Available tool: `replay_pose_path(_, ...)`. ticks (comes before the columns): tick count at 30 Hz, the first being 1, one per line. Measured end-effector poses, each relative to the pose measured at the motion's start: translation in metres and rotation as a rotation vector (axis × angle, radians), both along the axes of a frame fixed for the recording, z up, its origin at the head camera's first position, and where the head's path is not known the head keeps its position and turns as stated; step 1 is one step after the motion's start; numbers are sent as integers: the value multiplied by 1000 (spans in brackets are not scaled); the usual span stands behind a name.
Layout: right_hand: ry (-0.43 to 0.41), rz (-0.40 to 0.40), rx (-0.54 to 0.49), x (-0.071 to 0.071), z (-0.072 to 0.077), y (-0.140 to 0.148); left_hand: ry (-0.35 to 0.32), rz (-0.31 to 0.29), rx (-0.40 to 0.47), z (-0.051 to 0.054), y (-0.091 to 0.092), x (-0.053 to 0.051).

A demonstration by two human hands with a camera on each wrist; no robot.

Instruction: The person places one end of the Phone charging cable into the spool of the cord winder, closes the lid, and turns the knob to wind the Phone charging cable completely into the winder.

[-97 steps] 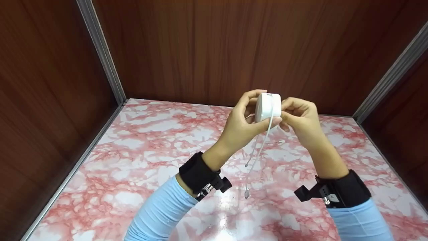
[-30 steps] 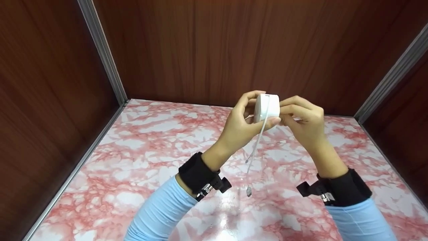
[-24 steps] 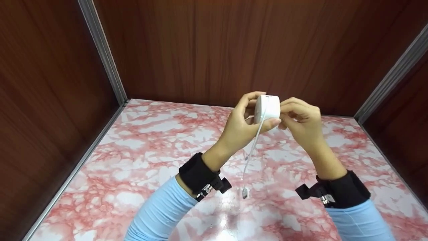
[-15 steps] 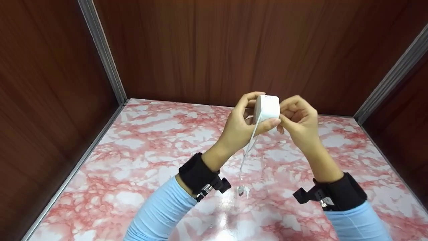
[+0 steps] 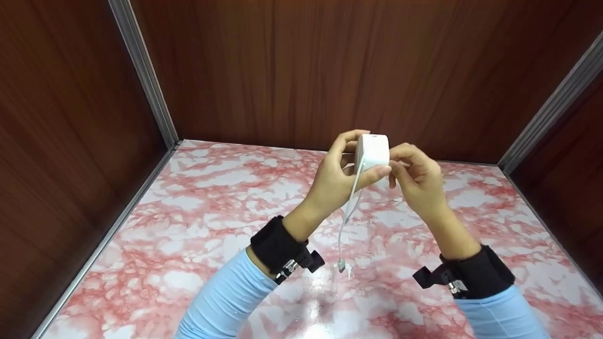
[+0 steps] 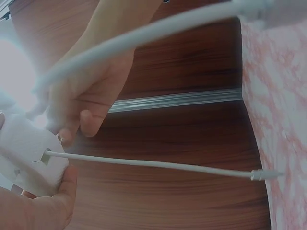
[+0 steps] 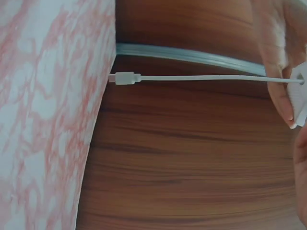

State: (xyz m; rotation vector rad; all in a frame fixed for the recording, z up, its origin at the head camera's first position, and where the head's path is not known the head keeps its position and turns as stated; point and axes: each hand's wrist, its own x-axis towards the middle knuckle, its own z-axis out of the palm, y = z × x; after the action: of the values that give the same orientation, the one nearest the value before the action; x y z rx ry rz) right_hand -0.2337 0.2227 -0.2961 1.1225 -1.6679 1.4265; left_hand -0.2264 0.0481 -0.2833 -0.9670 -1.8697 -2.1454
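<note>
My left hand (image 5: 332,181) grips a white, thick, rounded case (image 5: 375,148) in mid-air, with the thumb along its lower edge. A thin white charging cable (image 5: 351,200) comes out of the case, and two lengths hang down past the left thumb. One ends in a connector plug (image 5: 341,266); the left wrist view shows a cable entering a small hole in the case (image 6: 36,153). My right hand (image 5: 419,181) is at the right side of the case, thumb and bent index finger meeting against it. The case hides what those fingertips pinch.
Below the hands lies a red-and-white marbled tabletop (image 5: 202,226). Dark wood-grain panels (image 5: 301,70) stand at the back and sides, joined by grey metal corner strips (image 5: 146,70). Each wrist wears a black strap (image 5: 278,242) with a small camera.
The case has moved slightly left. The cable strand has swung left across the case's front, and its hanging ends sit a little higher. My right fingers have changed their bend beside the case.
</note>
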Motion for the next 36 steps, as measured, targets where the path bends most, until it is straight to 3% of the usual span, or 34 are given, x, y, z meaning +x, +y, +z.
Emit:
replay_pose_path(7, 233, -237, -48, -3, -3, -5, 8, -12, 9, 0, 1, 1)
replay_pose_path(11, 412, -352, -111, -2, 0, -11, -1, -19, -7, 0, 2, 3)
replay_pose_path(14, 552, -383, -163, -1, 2, -15, -3, -21, -20, 1, 2, 4)
replay_pose_path(17, 633, -371, -198, -1, 3, -17, -1, -19, -29, 2, 3, 5)
replay_pose_path(21, 649, -363, -196, -2, 3, -16, -5, -22, -32, 1, 3, 4)
replay_pose_path(32, 567, -365, -147, -6, 1, -12, -12, -34, -30, -1, 4, 2)
replay_pose_path(36, 606, -383, -145, -6, 1, -12, -13, -37, -32, -1, 4, 1)
